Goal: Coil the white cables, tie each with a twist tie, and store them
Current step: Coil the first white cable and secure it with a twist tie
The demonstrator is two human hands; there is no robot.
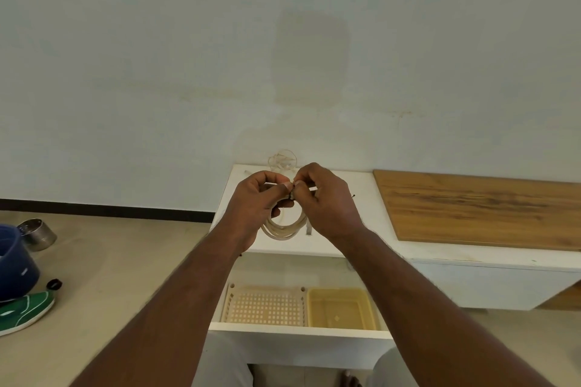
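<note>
A coiled white cable [284,231] hangs in the air above the white cabinet top [355,198]. My left hand [254,201] grips the top of the coil. My right hand [327,198] pinches a thin dark twist tie [293,189] at the coil's top, right against my left thumb; one end of the tie pokes out to the right of that hand. The cable's plug dangles beside the coil. Another loose white cable [283,159] lies at the back of the cabinet top, by the wall.
Below the hands an open white drawer [298,331] holds a perforated beige tray [264,305] and a yellow tub [341,306]. A wooden board [478,207] lies on the right. On the floor at left are a blue pot [14,264], a steel tin [36,232] and a green shoe [25,311].
</note>
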